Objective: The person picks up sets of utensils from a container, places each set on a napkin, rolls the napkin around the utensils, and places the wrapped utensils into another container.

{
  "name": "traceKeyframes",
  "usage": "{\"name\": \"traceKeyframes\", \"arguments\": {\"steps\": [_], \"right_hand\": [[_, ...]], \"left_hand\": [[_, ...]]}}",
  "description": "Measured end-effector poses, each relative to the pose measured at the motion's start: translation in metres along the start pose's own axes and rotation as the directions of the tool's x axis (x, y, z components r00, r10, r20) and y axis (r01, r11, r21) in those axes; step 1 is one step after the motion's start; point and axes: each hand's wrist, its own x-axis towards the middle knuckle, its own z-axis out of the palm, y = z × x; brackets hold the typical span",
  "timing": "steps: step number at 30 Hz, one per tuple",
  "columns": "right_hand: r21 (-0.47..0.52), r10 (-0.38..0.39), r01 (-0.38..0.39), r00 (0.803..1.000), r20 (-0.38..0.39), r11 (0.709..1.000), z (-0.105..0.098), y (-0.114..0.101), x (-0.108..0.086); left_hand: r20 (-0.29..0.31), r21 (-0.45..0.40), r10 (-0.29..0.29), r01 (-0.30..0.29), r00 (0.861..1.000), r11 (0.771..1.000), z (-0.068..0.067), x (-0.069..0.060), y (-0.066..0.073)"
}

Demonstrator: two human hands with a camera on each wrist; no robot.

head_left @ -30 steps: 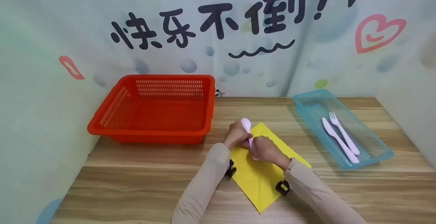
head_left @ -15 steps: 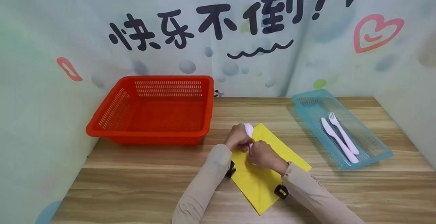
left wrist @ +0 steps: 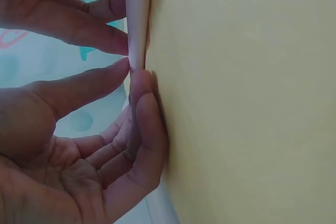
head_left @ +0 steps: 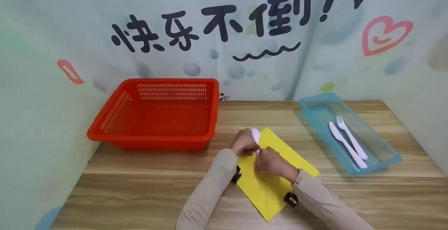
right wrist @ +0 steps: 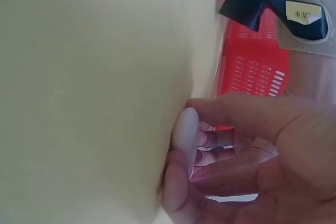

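Note:
Both hands hold a pale lilac plastic spoon (head_left: 256, 134) over a yellow sheet (head_left: 266, 198) with faint crease lines, which lies cornerwise on the table. My left hand (head_left: 244, 141) is near the spoon's bowl, partly covering it in the head view. Close by, my right hand (head_left: 271, 161) pinches the end of the handle. Up close in the left wrist view, thumb and fingertips of both hands meet along the handle (left wrist: 138, 24). The rounded handle end (right wrist: 186, 129) shows between thumb and finger in the right wrist view, right against the yellow surface.
A red basket (head_left: 154, 138) stands at the back left. On the right, a light blue tray (head_left: 316, 125) holds a lilac knife (head_left: 346, 144) and fork (head_left: 351, 135). Black wrist mounts (head_left: 291, 199) hang by the sleeves. A printed cloth backs the wooden table.
The spoon's bowl has sunk towards the sheet and is more covered by my left hand. Both hands have shifted only slightly. Tray, basket and cutlery stay in place.

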Motion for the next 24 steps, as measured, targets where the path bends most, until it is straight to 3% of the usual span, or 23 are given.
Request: {"name": "traceKeyframes", "arguments": {"steps": [4, 9, 17, 24], "right_hand": [[0.009, -0.002, 0.002, 1.0, -0.001, 1.0, 0.0, 0.0, -0.002], [0.026, -0.118, 0.118, 0.993, 0.0, 0.993, -0.001, 0.006, -0.004], [0.011, -0.326, 0.326, 0.945, 0.005, 0.945, -0.006, 0.022, -0.006], [0.02, -0.4, 0.401, 0.916, -0.032, 0.916, -0.005, 0.028, -0.004]], "left_hand": [[0.004, 0.013, 0.011, -0.011, 1.0, 1.0, -0.001, -0.001, 0.0], [0.003, 0.057, 0.051, -0.051, 0.999, 0.997, -0.001, -0.001, -0.001], [-0.002, 0.055, 0.061, -0.06, 0.998, 0.997, 0.0, 0.0, -0.002], [-0.017, 0.076, 0.096, -0.094, 0.995, 0.993, 0.001, 0.001, -0.003]]}}
